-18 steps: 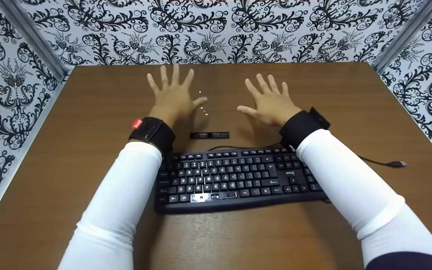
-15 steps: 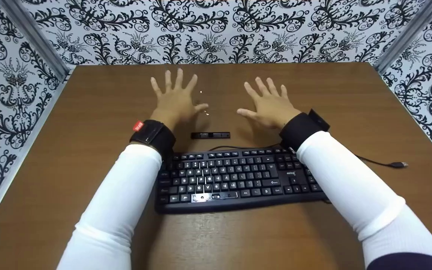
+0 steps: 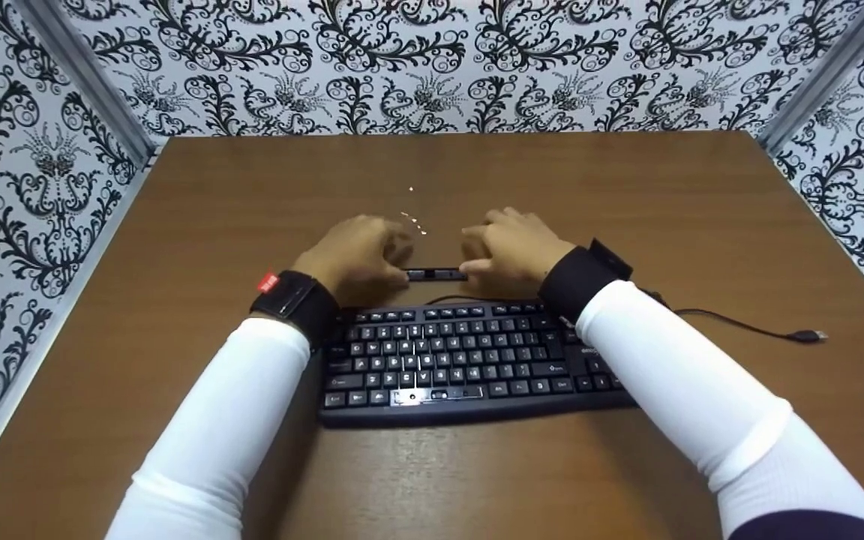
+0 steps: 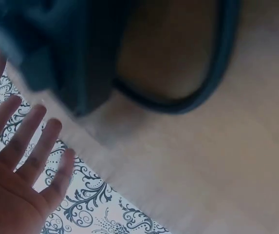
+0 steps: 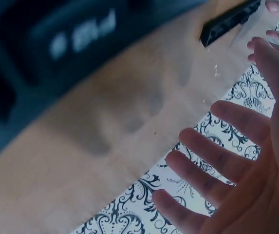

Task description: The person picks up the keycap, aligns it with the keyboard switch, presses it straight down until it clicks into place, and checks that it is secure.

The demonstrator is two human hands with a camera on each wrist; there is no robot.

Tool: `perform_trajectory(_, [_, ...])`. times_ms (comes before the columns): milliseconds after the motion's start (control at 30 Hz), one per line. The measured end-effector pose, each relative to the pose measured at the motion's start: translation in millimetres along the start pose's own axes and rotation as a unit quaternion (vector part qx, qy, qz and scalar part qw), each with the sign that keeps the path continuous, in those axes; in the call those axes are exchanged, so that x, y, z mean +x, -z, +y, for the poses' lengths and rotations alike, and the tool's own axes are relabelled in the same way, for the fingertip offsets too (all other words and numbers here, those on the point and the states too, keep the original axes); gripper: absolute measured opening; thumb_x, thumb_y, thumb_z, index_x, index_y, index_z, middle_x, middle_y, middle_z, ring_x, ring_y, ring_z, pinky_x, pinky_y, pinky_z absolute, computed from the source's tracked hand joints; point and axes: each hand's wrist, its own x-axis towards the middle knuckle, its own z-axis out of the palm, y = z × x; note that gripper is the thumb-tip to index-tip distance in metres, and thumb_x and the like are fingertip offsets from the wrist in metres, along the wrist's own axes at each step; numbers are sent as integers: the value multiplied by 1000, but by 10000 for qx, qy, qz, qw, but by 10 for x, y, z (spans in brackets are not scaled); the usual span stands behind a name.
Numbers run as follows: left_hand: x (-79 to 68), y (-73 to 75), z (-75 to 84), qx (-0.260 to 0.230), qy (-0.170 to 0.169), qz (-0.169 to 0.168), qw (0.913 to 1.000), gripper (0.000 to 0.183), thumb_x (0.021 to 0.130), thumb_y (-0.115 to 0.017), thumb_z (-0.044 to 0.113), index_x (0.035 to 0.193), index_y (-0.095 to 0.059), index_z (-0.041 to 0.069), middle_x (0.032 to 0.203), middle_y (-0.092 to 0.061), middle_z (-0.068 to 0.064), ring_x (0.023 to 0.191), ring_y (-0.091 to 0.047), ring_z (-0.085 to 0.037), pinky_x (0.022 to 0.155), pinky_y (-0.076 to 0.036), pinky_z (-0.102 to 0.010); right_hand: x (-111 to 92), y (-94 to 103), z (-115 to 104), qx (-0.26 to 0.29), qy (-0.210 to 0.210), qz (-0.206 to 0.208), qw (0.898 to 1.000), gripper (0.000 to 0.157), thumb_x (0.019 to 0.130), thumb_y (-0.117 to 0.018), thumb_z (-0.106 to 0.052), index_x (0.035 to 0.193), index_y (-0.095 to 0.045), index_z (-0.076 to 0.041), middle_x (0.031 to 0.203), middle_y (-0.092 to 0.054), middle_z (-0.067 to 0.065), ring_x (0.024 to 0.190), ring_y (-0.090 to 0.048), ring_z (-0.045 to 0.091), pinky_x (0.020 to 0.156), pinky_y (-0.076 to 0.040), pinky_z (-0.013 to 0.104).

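Sleeves [image 3: 214,420], long and white, covered both of the person's arms, which reached forward over the two sides of a black keyboard [image 3: 469,364] on a brown table [image 3: 252,187], as the head view showed. The left hand [image 3: 349,251] and the right hand [image 3: 518,251] faced each other just beyond the keyboard, backs up, fingers bent down towards the tabletop and partly hidden. Between their thumbs, roughly parallel to the keyboard's far edge, lay a slim black bar [image 3: 435,275], its top broken up by small raised parts; whether either thumb touched its ends could not be told. A glossy strip [image 3: 436,394] with a small fitting showed in the keyboard's bottom row. The left wrist view had the left hand's fingers spread and relaxed, nothing in their grasp, with a blurred dark shape [image 4: 56,48] and a curved dark cord [image 4: 197,102] beside them. In the right wrist view the right hand's fingers were likewise loosely extended and apart, gripping nothing. The bar sat near the upper right there, slanting, dark and ridged, with the tips of the other hand close to its far end.
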Motion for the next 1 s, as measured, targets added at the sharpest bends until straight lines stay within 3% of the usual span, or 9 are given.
perform_trajectory(67, [-7, -32, -3, -51, -6, -80, 10000, 37, 74, -81, 23, 108, -70, 20, 104, -71, 1, 95, -65, -19, 85, -55, -40, 2, -37, -19, -7, 137, 69, 9999, 56, 90, -65, -56, 131, -64, -18, 134, -57, 16, 128, -49, 40, 108, -39, 61])
perform_trajectory(133, [-2, -47, -1, 72, -83, 0, 9999, 41, 74, -83, 24, 112, -71, 18, 107, -72, 1, 99, -65, -18, 90, -54, -39, 9, -64, -26, -13, 339, 142, 9993, 40, 87, -70, -52, 110, -71, -19, 115, -63, 10, 113, -56, 35, 96, -47, 55])
perform_trajectory(233, [12, -64, -5, 260, -211, 36, 9994, 35, 76, -83, 24, 108, -74, 14, 102, -73, 1, 96, -66, -19, 88, -54, -39, 37, -100, -27, 52, 649, 190, 9977, 26, 84, -74, -44, 80, -64, -20, 86, -61, 0, 86, -57, 23, 74, -48, 40])
perform_trajectory(367, [30, -84, -6, 373, -394, 42, 9985, 14, 78, -82, 24, 90, -77, 17, 85, -73, 5, 81, -66, -18, 79, -54, -38, 82, -156, -12, 69, 850, 262, 9960, 25, 80, -73, -34, 66, -59, -19, 68, -59, -5, 71, -57, 18, 63, -46, 36])
perform_trajectory(500, [37, -101, -8, 359, -562, 22, 9978, 4, 79, -79, 22, 78, -76, 19, 74, -72, 8, 73, -65, -15, 74, -54, -35, 109, -190, -16, -94, 810, 222, 9964, 21, 79, -73, -30, 66, -61, -19, 73, -64, -3, 76, -62, 21, 68, -53, 42])
perform_trajectory(767, [42, -124, 1, 409, -668, -130, 9968, 6, 81, -76, 23, 82, -77, 17, 80, -74, 5, 77, -70, -16, 78, -58, -36, 57, -145, -101, -95, 700, 38, 9975, 9, 83, -74, -21, 81, -71, -13, 91, -73, 6, 85, -68, 29, 78, -56, 48])
perform_trajectory(900, [44, -139, 58, 390, -769, -103, 9962, 8, 82, -75, 24, 83, -78, 17, 80, -74, 5, 76, -70, -15, 77, -58, -34, 32, -141, -61, -71, 692, 30, 9976, 13, 85, -72, -23, 92, -72, -12, 87, -73, 5, 82, -68, 28, 75, -56, 47])
perform_trajectory(1000, [17, -130, 106, 359, -814, -50, 9960, 8, 82, -72, 23, 80, -77, 18, 76, -72, 7, 71, -68, -13, 71, -56, -32, 13, -141, -28, -8, 747, 60, 9972, 12, 88, -69, -24, 90, -71, -12, 81, -70, 4, 76, -66, 25, 71, -55, 45])
